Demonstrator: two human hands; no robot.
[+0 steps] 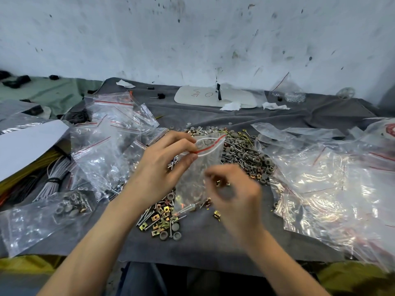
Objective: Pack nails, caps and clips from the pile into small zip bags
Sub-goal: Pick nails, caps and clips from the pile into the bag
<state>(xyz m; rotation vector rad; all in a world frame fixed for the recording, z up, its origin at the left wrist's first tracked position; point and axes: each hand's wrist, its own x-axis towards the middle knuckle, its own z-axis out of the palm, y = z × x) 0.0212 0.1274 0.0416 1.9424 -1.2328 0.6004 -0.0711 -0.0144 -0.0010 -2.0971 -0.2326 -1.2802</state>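
My left hand point(164, 165) pinches the open mouth of a small clear zip bag point(198, 174) with a red seal line, holding it upright over the grey cloth. A nail lies in the bag's bottom. Just right of the bag, my right hand point(233, 189) is blurred; its fingers are curled round small brass clips. The main pile of nails, grey caps and brass clips point(241, 150) spreads behind the bag. A smaller pile point(164, 218) lies below it, near me.
Empty zip bags point(111, 137) are heaped at the left, and a filled bag point(72, 206) lies at front left. Large crumpled plastic bags point(333, 178) cover the right. Wire bundles point(51, 174) sit at far left. A white flat object point(213, 97) lies by the wall.
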